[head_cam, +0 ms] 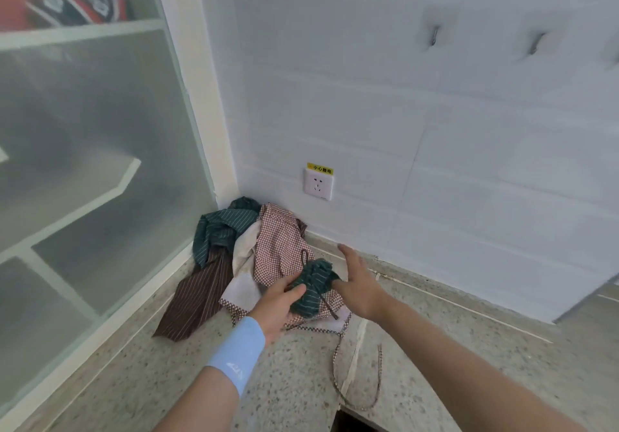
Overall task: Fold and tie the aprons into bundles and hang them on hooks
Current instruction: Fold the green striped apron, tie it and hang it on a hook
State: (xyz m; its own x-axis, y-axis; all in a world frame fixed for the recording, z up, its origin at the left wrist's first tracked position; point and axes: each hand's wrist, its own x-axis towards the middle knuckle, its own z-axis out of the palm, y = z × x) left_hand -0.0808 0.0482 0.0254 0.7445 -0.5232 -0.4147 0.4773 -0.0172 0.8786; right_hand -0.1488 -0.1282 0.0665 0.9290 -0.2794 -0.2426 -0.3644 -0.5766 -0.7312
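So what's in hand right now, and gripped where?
The green bundle: left hand grips its lower left side; right hand, fingers spread, touches its right side.

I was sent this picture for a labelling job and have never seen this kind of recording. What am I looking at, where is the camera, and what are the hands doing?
There is no machine here: the camera sits on a person's head and looks forward and down, so you see their own two arms. The left hand, with a light blue wristband, holds a small rolled bundle of green striped cloth. The right hand is open, fingers spread, beside that bundle. Behind them, in the corner of a speckled counter, lies a heap of loose aprons: green striped, brown striped, and red checked, with thin ties trailing toward the viewer. On the white wall are a power socket and, higher up, metal hooks, all bare as far as shown.
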